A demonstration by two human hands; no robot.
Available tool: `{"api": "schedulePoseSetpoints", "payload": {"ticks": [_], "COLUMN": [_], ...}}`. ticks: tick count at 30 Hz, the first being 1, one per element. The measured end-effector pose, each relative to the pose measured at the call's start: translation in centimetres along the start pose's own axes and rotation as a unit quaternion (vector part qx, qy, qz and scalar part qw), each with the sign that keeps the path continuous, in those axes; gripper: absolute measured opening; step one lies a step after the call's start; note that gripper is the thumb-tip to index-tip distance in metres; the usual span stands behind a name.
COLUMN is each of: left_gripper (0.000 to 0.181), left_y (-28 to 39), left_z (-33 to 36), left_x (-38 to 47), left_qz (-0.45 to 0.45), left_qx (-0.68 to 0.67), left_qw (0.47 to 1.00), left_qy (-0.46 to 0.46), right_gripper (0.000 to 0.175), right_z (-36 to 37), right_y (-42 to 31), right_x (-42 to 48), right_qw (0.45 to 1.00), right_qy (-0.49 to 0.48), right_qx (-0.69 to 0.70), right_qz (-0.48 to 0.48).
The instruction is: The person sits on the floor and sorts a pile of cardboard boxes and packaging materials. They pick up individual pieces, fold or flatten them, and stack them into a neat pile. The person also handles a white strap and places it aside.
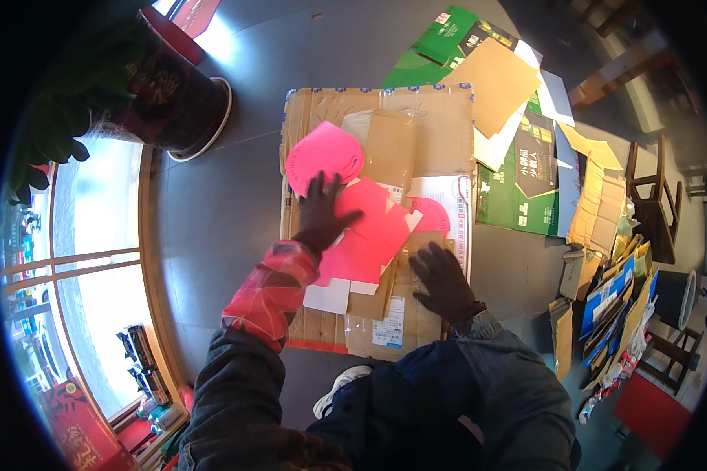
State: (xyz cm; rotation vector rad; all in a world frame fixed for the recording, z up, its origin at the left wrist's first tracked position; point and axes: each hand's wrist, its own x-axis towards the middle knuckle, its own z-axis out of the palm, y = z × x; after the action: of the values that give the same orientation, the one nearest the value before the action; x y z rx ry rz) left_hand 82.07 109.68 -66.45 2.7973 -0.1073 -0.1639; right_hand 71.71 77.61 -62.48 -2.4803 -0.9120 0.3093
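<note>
My left hand [324,213], in a dark glove, is spread over flattened pink card [370,232]. Its fingertips reach the lower edge of a rounded pink card piece [327,153] with a slot and printed writing. My right hand [443,284], also gloved, has its fingers apart over brown cardboard [421,303], holding nothing; whether it touches the board I cannot tell. Close above it, another pink piece [431,216] shows partly from under the flattened card. All of this lies on a stack of flattened corrugated cardboard [442,126] on the floor before me.
Flattened green cartons [509,203] and a tan sheet [495,85] are spread at upper right. More folded cardboard [615,312] stands bundled at right, near dark wooden stools [651,200]. A large plant pot [171,97] stands at upper left, a window [97,212] below it.
</note>
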Motion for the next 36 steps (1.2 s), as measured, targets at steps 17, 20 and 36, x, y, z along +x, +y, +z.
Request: {"api": "schedulePoseSetpoints", "payload": {"ticks": [17,20,36], "left_gripper": [0.109,0.107,0.06], "left_y": [2.6,2.1,-3.8], "left_z": [2.8,2.7,0.9], "left_x": [0.0,0.2,-9.7], "left_qz": [-0.087,-0.079,-0.168], "left_qx": [0.08,0.074,-0.393], "left_qw": [0.976,0.975,0.904], "left_qy": [-0.181,-0.196,-0.003], "right_gripper": [0.112,0.113,0.108], "right_z": [2.2,2.4,2.7], "right_y": [2.1,2.2,2.2], "right_x": [1.2,1.3,1.4], "right_qw": [0.98,0.977,0.961], "right_qy": [-0.164,-0.173,-0.234], "right_qx": [-0.087,-0.1,-0.113], "right_qz": [0.068,0.07,0.092]}}
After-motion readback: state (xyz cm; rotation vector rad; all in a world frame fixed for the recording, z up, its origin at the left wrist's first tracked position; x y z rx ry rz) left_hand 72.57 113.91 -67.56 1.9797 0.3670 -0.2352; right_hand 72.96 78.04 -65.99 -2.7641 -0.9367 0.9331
